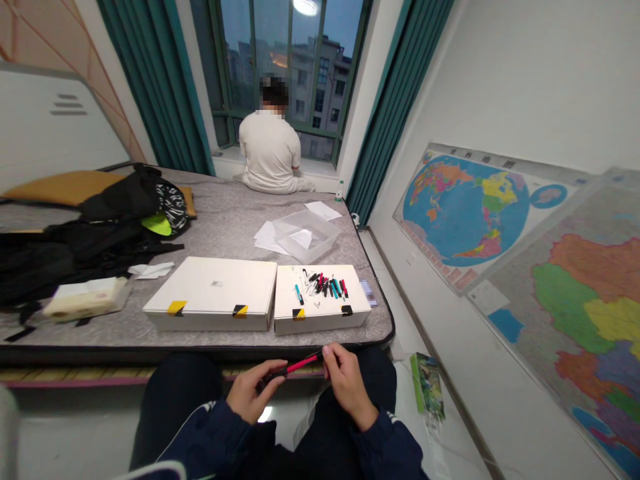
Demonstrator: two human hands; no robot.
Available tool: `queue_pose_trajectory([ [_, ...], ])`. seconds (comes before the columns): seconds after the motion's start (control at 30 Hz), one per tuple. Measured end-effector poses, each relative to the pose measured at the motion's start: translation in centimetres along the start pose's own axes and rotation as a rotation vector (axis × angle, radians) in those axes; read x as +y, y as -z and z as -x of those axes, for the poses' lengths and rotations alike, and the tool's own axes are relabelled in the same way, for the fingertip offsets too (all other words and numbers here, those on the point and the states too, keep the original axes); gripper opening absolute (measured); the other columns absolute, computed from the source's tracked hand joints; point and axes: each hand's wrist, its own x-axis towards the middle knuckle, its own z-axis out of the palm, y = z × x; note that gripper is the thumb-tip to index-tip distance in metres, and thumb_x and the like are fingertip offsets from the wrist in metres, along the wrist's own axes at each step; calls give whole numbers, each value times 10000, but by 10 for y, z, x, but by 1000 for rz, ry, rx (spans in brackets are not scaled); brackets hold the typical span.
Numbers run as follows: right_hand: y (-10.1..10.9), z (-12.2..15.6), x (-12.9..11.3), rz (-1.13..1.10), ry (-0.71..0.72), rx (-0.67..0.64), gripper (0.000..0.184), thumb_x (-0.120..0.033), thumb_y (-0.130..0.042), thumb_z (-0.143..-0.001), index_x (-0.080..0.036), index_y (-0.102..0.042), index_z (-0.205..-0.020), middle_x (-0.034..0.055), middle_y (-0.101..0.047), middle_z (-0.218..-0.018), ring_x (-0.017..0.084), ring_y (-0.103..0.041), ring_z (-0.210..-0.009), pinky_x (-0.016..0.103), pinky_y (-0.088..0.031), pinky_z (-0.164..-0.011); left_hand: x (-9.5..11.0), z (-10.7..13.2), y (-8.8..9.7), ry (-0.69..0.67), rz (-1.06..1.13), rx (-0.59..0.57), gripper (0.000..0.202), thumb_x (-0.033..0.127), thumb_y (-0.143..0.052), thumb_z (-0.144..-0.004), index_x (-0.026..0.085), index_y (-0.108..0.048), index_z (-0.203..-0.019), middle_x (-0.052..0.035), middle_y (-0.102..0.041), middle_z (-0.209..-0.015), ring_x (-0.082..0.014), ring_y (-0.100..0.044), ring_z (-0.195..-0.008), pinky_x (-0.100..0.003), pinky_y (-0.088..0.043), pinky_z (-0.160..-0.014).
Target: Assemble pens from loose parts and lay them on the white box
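Note:
Above my lap, my left hand [256, 388] and my right hand [346, 379] hold a red and black pen [303, 363] between them. The left fingers are closed round its dark end, while the right thumb and fingers pinch the opposite end. It lies slightly tilted, higher at the right. Beyond my hands, a white box [320, 319] stands at the mattress edge. On its lid is a loose pile of black, red and teal pen parts [327, 285], with small clear and white pieces among them. A larger white box [210, 293] stands directly left of it.
A clear plastic bin [306, 237] sits on white papers [267, 235] behind the boxes. Black bags [120, 210] and a tissue pack [87, 298] lie at left on the mattress [225, 203]. A person [270, 150] sits by the window. A green package [427, 385] is at lower right.

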Motion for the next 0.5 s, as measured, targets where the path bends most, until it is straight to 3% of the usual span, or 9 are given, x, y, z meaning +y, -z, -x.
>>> queue_pose_trajectory([
  [0.13, 5, -4, 9, -110, -53, 69, 421, -422, -410, -977, -198, -468, -625, -37, -465, -530, 116, -452, -514, 239, -335, -550, 5, -3, 6, 28, 11, 40, 208, 339, -636, -822, 231, -732, -971, 1, -737, -758, -132, -642, -587, -207, -483, -537],
  [0.33, 3, -6, 17, -222, -112, 105, 436, -473, -440, -955, -198, -475, -618, -35, -478, -509, 112, -457, -488, 235, -364, -541, 9, -4, 6, 50, 74, 153, 191, 350, -652, -811, 207, -736, -905, -20, -748, -805, -160, -683, -680, -228, -516, -626],
  [0.5, -2, -4, 19, -287, -150, 84, 452, -524, -443, -940, -198, -477, -628, -39, -467, -497, 108, -446, -466, 226, -369, -497, 15, -5, 9, 76, 92, 262, 221, 380, -676, -796, 185, -733, -885, -23, -743, -746, -156, -676, -625, -222, -525, -581],
])
